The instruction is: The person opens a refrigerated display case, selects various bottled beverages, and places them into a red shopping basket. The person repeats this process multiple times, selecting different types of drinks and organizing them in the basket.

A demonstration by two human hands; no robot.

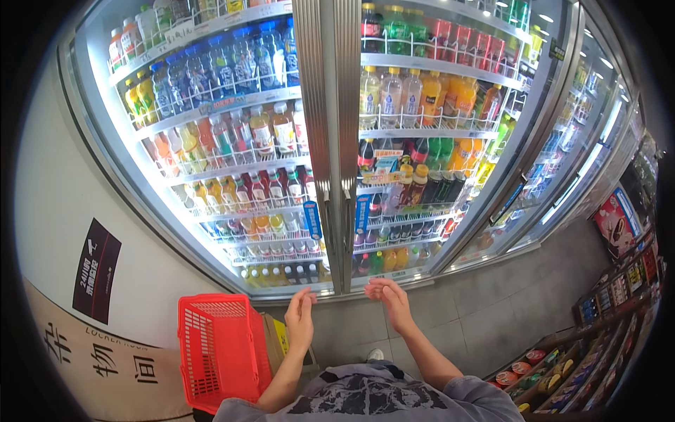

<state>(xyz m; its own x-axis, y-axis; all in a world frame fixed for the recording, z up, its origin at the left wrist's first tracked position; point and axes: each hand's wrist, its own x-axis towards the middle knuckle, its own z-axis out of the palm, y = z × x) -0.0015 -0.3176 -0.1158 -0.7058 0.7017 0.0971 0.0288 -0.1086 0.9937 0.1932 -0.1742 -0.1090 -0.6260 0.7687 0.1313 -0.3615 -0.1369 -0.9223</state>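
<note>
Both of my hands are raised before a glass-door drinks refrigerator (pixel 337 158), palms roughly facing each other, with nothing held. My left hand (pixel 300 314) is beside a red plastic shopping basket (pixel 224 358), not touching it; its fingers are slightly bent. To the right, my right hand (pixel 390 300) has bent, loosely spread fingers. Behind the closed doors stand rows of blue-capped water bottles (pixel 242 60), juice bottles (pixel 271 129), orange drink bottles (pixel 461 97) and red cans (pixel 477 47). Two upright metal door handles (pixel 347 232) run down the middle, each near a blue sticker (pixel 312 220).
A cardboard box (pixel 274 337) stands beside the basket. Snack shelves (pixel 569 369) line the lower right, over a grey tiled floor (pixel 474 316). More glass-door refrigerators (pixel 564 153) stand at the right, and a white wall (pixel 68 184) with a dark sign at the left.
</note>
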